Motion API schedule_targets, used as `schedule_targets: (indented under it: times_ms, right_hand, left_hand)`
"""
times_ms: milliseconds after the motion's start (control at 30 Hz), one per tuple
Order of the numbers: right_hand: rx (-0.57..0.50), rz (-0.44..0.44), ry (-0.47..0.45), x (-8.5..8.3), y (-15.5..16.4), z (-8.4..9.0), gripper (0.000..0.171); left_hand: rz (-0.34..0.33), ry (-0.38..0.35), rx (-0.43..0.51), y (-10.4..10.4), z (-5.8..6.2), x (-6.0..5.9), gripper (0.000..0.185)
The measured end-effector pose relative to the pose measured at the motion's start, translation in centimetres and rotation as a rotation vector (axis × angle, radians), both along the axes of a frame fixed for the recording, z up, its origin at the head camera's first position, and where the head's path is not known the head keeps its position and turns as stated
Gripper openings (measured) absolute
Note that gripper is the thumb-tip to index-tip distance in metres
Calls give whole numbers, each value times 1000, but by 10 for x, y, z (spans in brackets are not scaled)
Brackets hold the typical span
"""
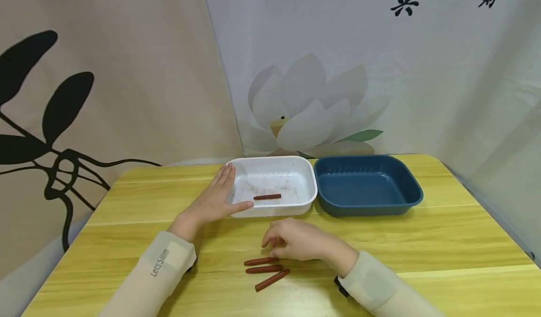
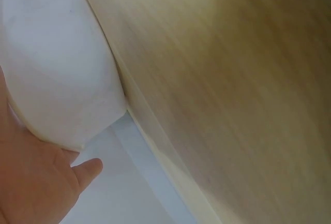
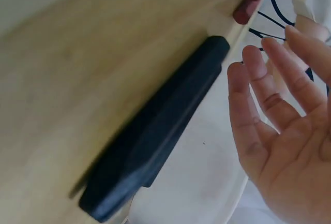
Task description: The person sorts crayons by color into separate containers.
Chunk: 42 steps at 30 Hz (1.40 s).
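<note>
While the white tray [image 1: 305,178] is steadied at its left edge by the flat left hand [image 1: 215,199], the right hand [image 1: 296,242] is held just above three sticks [image 1: 266,270] on the table [image 1: 444,242].

The left hand's fingers are kept straight against the tray; the right hand's fingers are loosely curled, with nothing gripped. One stick [image 1: 267,197] is seen inside the white tray, and a blue tray [image 1: 367,185] is placed just beside it, to the right.

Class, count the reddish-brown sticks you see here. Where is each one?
4. One stick lies in the white tray; three sticks lie on the table by the right hand, which may hide more.
</note>
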State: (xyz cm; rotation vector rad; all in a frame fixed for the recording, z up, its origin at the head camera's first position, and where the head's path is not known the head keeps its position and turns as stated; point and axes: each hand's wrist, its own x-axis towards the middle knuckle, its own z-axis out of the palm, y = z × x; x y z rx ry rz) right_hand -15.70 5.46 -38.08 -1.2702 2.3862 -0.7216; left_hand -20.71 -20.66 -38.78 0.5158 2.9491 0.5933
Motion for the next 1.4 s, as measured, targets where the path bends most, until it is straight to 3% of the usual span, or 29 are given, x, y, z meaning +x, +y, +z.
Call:
schedule_targets:
  times_ms: [433, 800, 1400]
  right_hand:
    - [66, 71, -89, -2, -9, -3, 16]
    - [129, 38, -135, 0, -16, -3, 11]
    - [91, 44, -180, -1, -14, -4, 14]
  left_hand:
    - [2, 9, -9, -1, -1, -2, 117]
    - [-1, 9, 1, -1, -3, 0, 117]
    - [-4, 12, 10, 0, -1, 0, 117]
